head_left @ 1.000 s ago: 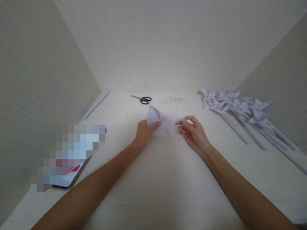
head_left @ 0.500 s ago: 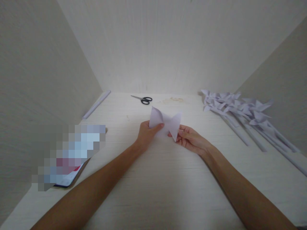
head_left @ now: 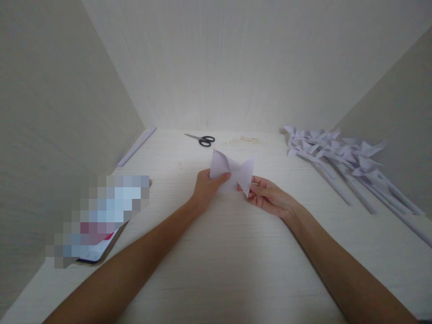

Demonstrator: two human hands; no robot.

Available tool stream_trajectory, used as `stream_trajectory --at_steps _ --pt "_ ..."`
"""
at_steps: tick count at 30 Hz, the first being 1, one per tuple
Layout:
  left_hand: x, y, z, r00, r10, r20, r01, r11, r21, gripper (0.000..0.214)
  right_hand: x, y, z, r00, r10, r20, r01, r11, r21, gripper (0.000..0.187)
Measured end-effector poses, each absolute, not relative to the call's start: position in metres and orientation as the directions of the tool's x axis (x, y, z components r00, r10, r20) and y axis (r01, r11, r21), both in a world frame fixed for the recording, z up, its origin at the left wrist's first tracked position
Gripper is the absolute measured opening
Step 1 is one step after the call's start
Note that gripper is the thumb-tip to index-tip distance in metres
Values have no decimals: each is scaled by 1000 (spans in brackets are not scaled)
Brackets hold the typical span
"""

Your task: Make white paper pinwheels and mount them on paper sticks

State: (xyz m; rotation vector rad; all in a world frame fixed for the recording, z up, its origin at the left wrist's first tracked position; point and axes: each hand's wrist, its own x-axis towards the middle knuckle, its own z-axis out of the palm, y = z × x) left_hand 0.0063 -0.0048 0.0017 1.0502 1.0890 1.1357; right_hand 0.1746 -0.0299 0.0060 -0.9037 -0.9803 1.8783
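Between my two hands is a white paper pinwheel head (head_left: 232, 173), its corners cut and curled in toward the middle. My left hand (head_left: 208, 186) grips its left side, thumb pressed on the front near the centre and the other fingers behind the paper. At the right edge, my right hand (head_left: 268, 195) pinches a pointed corner between thumb and fingers. Part of the right fingertips is hidden behind the paper. Just beyond the pinwheel head lie scissors (head_left: 205, 140) with black handles, blades pointing left.
Several finished paper pinwheels (head_left: 324, 146) on rolled paper sticks lie in a heap at the right. A rolled paper stick (head_left: 137, 146) rests by the left wall. A phone (head_left: 103, 252), mostly blurred out, lies left of my left forearm. Small pale scraps (head_left: 249, 140) lie near the back wall.
Very little differs. The right-hand corner of the paper has shifted slightly in my right fingers; both hands keep their places and their hold.
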Motion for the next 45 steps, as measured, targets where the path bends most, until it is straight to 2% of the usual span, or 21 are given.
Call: stream_trajectory --at_steps 6,10,14,19,23,37,45 --pt "4 -1 -1 70 991 -114 -156 123 980 34 177 -30 4 -405 895 -186 -270 -311 -911 21" --pt "2 2 -4 64 991 -114 -185 124 975 35 181 -30 4 -304 953 -5 -153 -54 -987 24" --pt "1 3 -5 85 987 -133 -169 146 975 36 183 -32 4 -212 959 187 -90 172 -981 25" --pt "0 3 -4 126 980 -153 -118 168 979 35 179 -35 3 -296 934 199 -26 200 -979 34" --pt "0 3 -2 199 962 -187 -121 213 970 33 176 -34 4 -311 922 229 79 266 -961 19" --pt "0 3 2 237 950 -201 -168 244 955 30 180 -32 -2 -229 931 284 146 322 -936 12" --pt "2 3 -1 195 956 -220 -96 242 966 29 173 -32 4 -113 892 437 269 451 -851 10"
